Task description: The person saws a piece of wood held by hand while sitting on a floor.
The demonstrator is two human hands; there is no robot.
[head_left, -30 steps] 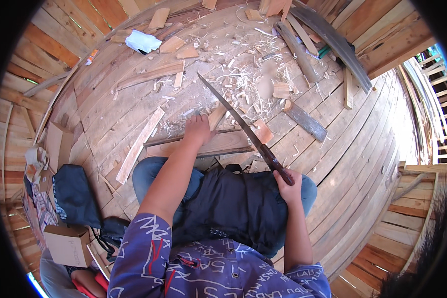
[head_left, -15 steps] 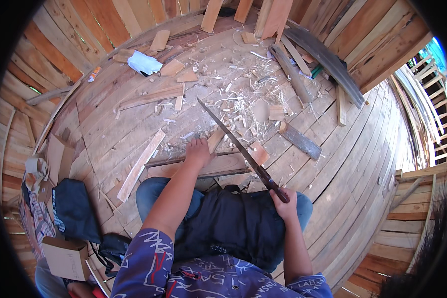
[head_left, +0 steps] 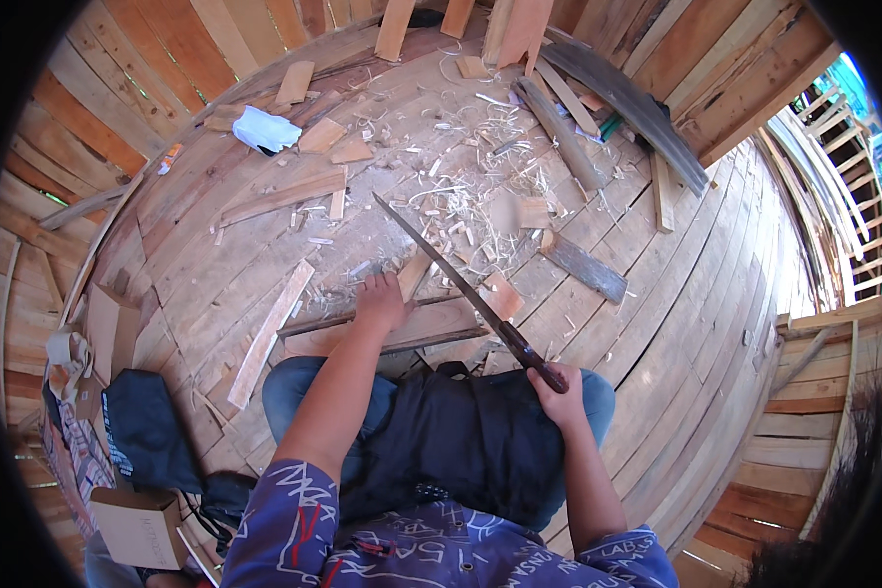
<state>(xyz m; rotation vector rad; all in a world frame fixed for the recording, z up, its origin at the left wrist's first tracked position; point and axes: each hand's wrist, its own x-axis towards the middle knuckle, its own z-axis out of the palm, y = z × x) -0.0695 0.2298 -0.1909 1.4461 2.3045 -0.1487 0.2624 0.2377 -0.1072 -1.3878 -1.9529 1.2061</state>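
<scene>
In my right hand (head_left: 562,394) is a machete (head_left: 441,265), gripped by its dark brown handle. Its long, narrow blade slants up and left, the tip ending beyond my left hand. My left hand (head_left: 381,301) is low over the floor with its fingers curled down. A short piece of wood (head_left: 415,274) shows between its thumb and fingers; the part under the hand is hidden. Just below the left hand lies a thick wooden block (head_left: 431,323) with a dark edge, in front of my knees. The blade crosses above the block's right end, near a small reddish offcut (head_left: 502,295).
Wood shavings (head_left: 480,211) and several offcuts litter the plank floor. A pale strip (head_left: 272,333) lies to the left, a bark-covered piece (head_left: 583,267) to the right. A dark bag (head_left: 152,431) and cardboard box (head_left: 139,529) stand at lower left. Plank walls (head_left: 157,59) surround the area.
The whole view has shifted slightly, so the floor items appear a little further left and up. Both hands and the machete keep nearly the same pose.
</scene>
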